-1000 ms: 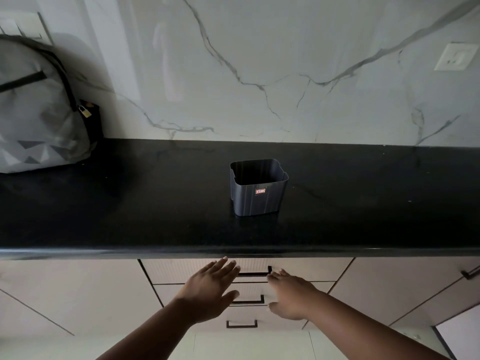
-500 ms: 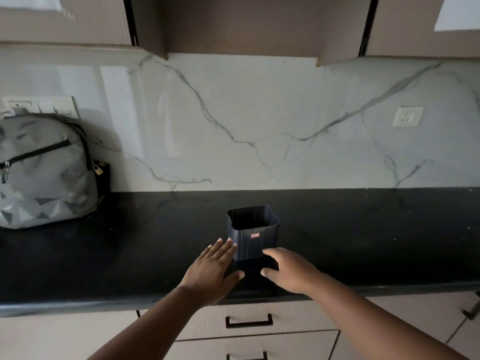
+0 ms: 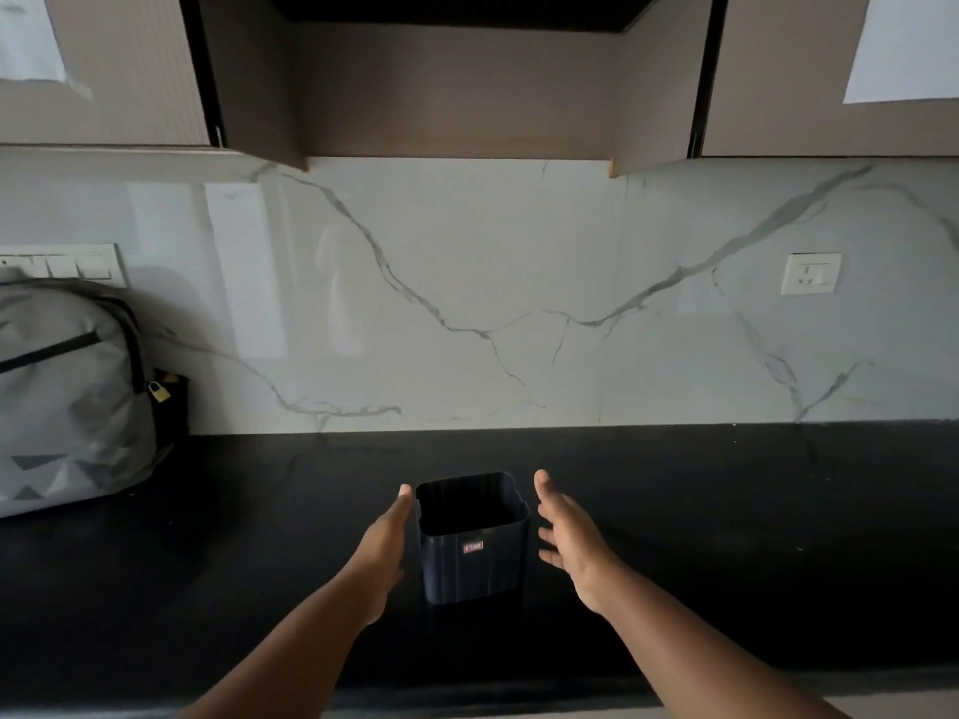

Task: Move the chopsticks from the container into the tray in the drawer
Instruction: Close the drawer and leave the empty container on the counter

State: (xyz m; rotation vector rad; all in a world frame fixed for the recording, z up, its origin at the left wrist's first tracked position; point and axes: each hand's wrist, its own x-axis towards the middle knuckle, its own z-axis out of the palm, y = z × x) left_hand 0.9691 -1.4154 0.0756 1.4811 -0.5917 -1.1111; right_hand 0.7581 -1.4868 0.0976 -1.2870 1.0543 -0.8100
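A dark blue square container [image 3: 475,560] with a small red label stands upright on the black countertop [image 3: 726,537]. Its inside looks dark and I see no chopsticks in it. My left hand [image 3: 386,544] is flat and upright right beside the container's left wall, fingers straight, possibly touching it. My right hand [image 3: 568,539] is open a short way off the container's right wall, fingers spread, holding nothing. No drawer or tray is in view.
A grey backpack [image 3: 67,391] with a small padlock leans against the marble backsplash at the far left of the counter. A wall socket [image 3: 810,273] sits on the right of the backsplash. Upper cabinets [image 3: 456,75] hang overhead.
The view has tilted up from the drawers to the backsplash. Both hands rose from the drawer fronts over the counter edge and now flank the container on either side.
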